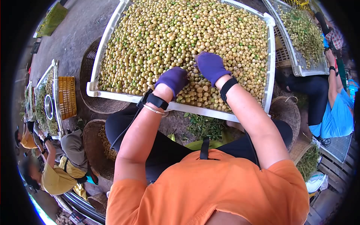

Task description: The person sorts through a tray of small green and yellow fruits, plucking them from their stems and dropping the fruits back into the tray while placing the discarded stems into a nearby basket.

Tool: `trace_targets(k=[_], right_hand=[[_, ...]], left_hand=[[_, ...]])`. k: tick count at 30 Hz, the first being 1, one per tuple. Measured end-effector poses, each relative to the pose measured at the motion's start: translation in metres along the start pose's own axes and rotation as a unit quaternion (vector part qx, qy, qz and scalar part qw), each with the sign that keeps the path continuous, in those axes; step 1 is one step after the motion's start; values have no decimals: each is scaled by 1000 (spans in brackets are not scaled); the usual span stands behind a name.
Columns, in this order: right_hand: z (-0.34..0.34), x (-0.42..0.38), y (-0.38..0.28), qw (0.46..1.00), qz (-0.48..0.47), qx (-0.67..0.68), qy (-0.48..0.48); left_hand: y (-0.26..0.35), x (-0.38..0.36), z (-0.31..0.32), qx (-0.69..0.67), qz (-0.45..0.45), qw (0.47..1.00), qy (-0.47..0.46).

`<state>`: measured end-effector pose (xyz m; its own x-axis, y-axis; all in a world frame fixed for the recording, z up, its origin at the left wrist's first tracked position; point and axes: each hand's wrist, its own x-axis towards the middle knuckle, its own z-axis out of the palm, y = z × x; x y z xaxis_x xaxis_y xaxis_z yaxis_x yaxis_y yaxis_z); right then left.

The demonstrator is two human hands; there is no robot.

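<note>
A wide white tray with mesh sides lies in front of me, heaped with small round fruits in pale yellow, tan and green. Both my hands wear purple gloves and rest on the heap near the tray's front edge. My left hand is closed, its fingertips turned down among the fruits and hidden from view. Just right of it and slightly farther in, my right hand is curled too, fingers bent toward the left. What either one pinches is too small or covered to make out.
Woven baskets stand beside my legs: one with fruits at left, another at right. Leafy stems lie below the tray. Co-workers in yellow and blue sit at other trays. An orange crate stands left.
</note>
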<state>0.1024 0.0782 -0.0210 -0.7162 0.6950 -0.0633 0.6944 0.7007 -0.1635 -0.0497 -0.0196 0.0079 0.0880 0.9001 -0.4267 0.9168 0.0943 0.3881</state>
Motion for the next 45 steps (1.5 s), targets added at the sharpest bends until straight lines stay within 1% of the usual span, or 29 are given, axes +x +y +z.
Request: trace_targets(k=[1, 5, 7, 8, 9, 11, 12, 13, 15, 17, 18, 19, 20, 24, 25, 27, 28, 31, 33, 35, 36, 37, 39, 40, 41, 42, 43, 44, 45], right_hand=[[4, 1, 1, 1000, 0, 1, 4], [-8, -1, 3, 999, 7, 48, -10], [-5, -5, 13, 957, 87, 276, 18], [-4, -7, 20, 914, 123, 385, 30], [-29, -16, 21, 854, 170, 492, -18], [-33, -32, 35, 662, 165, 731, 3], [-36, -35, 38, 591, 192, 784, -5], [-38, -38, 39, 646, 186, 740, -14], [-42, -42, 39, 745, 169, 644, -33], [-27, -42, 39, 918, 53, 392, -17], [-24, -41, 33, 969, -9, 248, -8], [-21, -39, 29, 993, -69, 99, 2], [-20, -40, 27, 991, -34, 111, -61], [-2, -39, 13, 998, -23, 3, -55], [-6, -36, 14, 997, -18, 40, -66], [-15, -30, 13, 989, -7, 115, -88], [-20, -31, 14, 952, 101, 271, -103], [-42, -45, 19, 806, 244, 539, -35], [-49, -50, 20, 674, 269, 687, -29], [-44, -54, 24, 518, 278, 809, -28], [-46, -57, 14, 493, 300, 817, -14], [-44, -62, 5, 459, 281, 843, -7], [-38, -69, -15, 454, 270, 849, 3], [-28, -67, -24, 433, 302, 849, 13], [-20, -73, -33, 387, 289, 876, 12], [-22, -72, -46, 364, 277, 887, 63], [-26, -71, -55, 339, 263, 896, 116], [-33, -72, -58, 318, 279, 899, 112], [-42, -74, -59, 296, 295, 902, 109]], left_hand=[[0, -5, 6, -22, 34, 998, 37], [0, 7, 20, 35, 16, 999, 28], [-4, 13, 19, 27, 9, 999, 26], [-8, 17, 17, 17, -20, 998, 53], [-15, 19, 13, 7, -50, 996, 80], [-17, 11, -8, -61, -119, 985, 112], [-21, 7, -16, -71, -122, 975, 170], [-25, 6, -20, -81, -124, 962, 227], [-27, 6, -21, -150, -84, 952, 252], [-25, 7, -19, -179, -66, 950, 248], [-18, 7, -16, -174, -69, 955, 232], [-12, 8, -13, -170, -72, 959, 215], [-8, 8, -11, -182, -74, 962, 189], [-4, 12, -12, -227, -72, 961, 137], [1, 9, -13, -351, -90, 924, 119], [9, -1, -15, -577, -122, 804, 78], [-3, -4, -14, -612, -94, 785, 16], [-11, -3, 7, -479, 169, 847, 158], [-3, -1, 7, -730, 56, 676, 81], [16, 1, 1, -899, -60, 433, -8], [28, 0, -1, -917, -54, 395, 26], [32, -4, -4, -914, -6, 405, -13], [54, -7, -1, -799, 111, 571, 156], [61, -10, 4, -724, 125, 650, 194], [67, -13, 10, -636, 130, 723, 237], [73, -16, 15, -545, 129, 779, 283], [79, -19, 17, -551, 121, 781, 270], [85, -22, 19, -556, 114, 782, 257], [85, -18, 22, -613, 126, 739, 251]])
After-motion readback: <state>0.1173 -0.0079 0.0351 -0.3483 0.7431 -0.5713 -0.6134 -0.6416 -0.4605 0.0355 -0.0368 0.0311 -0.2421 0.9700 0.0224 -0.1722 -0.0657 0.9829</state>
